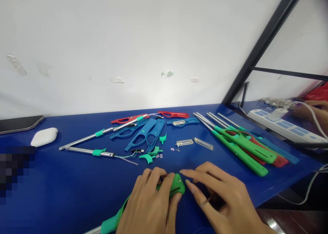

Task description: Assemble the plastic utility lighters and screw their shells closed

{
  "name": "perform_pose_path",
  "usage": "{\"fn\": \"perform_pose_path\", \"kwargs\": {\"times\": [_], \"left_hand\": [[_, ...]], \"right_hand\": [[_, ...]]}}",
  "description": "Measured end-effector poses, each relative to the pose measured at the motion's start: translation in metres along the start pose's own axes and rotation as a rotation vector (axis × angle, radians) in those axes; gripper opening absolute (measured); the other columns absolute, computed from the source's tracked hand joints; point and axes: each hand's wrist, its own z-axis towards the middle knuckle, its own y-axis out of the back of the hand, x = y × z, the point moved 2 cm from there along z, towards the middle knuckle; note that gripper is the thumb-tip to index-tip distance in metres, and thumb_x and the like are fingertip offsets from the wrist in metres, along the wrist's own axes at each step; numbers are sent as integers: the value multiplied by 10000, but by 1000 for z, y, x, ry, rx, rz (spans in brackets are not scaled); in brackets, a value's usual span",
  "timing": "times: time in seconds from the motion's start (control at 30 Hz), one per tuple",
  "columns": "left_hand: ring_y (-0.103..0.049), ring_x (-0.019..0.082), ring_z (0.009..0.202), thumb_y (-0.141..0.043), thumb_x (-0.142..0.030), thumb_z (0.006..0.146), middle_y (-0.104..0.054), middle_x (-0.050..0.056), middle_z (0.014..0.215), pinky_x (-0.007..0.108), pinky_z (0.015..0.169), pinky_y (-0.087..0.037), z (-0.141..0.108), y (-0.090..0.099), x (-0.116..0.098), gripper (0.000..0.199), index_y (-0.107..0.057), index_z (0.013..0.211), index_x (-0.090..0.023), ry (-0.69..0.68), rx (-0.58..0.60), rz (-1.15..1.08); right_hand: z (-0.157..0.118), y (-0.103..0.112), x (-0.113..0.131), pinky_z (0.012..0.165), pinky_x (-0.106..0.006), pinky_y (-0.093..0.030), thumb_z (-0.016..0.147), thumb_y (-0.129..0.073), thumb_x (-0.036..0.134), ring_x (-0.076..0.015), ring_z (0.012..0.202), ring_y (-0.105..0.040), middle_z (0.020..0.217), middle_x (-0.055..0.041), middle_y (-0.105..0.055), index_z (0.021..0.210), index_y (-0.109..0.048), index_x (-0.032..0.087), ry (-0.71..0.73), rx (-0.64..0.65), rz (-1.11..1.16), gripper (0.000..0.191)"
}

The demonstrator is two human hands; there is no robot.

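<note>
A green long-necked gas lighter (177,186) lies under my left hand (153,200), whose fingers wrap round its handle. Its teal collar (109,224) and part of its metal tube point to the lower left. A small shiny spot shows in the hole near the handle's end, beside a dark slot. Just right of that end is my right hand (222,193), thumb and forefinger slightly apart. A thin metal rod (206,202) crosses its thumb and runs into the curled fingers; its other end is hidden.
Several lighters (246,148) lie at right. Behind my hands are blue handle shells (143,133), red shells (173,114), metal tubes (87,137), teal triggers (147,157) and clear fuel tanks (203,143). An earbud case (44,136), a phone (22,124) and a power strip (287,124) flank them. Another person's hand (311,112) is far right.
</note>
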Motion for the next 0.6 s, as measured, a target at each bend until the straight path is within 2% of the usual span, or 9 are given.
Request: {"fn": "perform_pose_path", "kwargs": {"times": [0.07, 0.13, 0.23, 0.3, 0.47, 0.53, 0.6], "left_hand": [[-754, 299, 1106, -487, -266, 1069, -755, 42, 1261, 522, 841, -695, 0, 2, -1, 358, -621, 1399, -302, 6, -31, 4], [-761, 276, 1051, -501, -280, 1073, -755, 35, 1218, 489, 833, -690, 2, 3, -3, 335, -638, 1377, -310, 7, -56, 4], [-747, 237, 998, -530, -322, 1074, -752, 35, 1132, 427, 891, -660, 8, 7, -7, 304, -682, 1337, -314, 19, -106, 0], [-730, 231, 1008, -544, -381, 1076, -745, 44, 1094, 403, 929, -638, 14, 11, -11, 300, -702, 1321, -313, 29, -145, 5], [-700, 229, 1024, -543, -459, 1082, -727, 52, 1085, 402, 953, -617, 24, 17, -17, 311, -711, 1309, -328, 13, -182, 34], [-696, 222, 1015, -554, -445, 1083, -724, 51, 1093, 394, 951, -614, 21, 17, -15, 297, -707, 1311, -333, -1, -185, 49], [-698, 212, 990, -571, -400, 1080, -725, 46, 1101, 383, 931, -618, 15, 15, -12, 277, -698, 1320, -343, -23, -180, 66]], "right_hand": [[-3, 2, -4, 646, -275, -620, 1046, -665, 380, -195, 797, -738, 1019, -40, -730, 1301, -657, 318, -129, -52, 9, 263], [-4, 3, -11, 682, -294, -621, 1037, -668, 421, -205, 814, -727, 1026, -34, -720, 1289, -569, 306, -233, -62, 65, 295], [-1, 1, -22, 686, -258, -586, 1068, -614, 391, -160, 756, -678, 906, 26, -666, 1065, -486, 297, -267, -59, 171, 158], [3, 0, -28, 682, -233, -555, 1078, -604, 374, -135, 719, -634, 845, 48, -626, 932, -463, 284, -271, -59, 214, 222], [12, 2, -30, 682, -179, -550, 1007, -731, 419, -118, 714, -641, 791, 48, -630, 776, -572, 250, -350, -10, 339, 327], [14, 7, -28, 716, -169, -577, 966, -781, 450, -133, 777, -696, 858, 29, -707, 838, -693, 260, -390, -42, 373, 245], [15, 12, -28, 821, -191, -615, 972, -770, 489, -167, 896, -759, 1004, -8, -791, 992, -803, 284, -428, -84, 419, 208]]}}
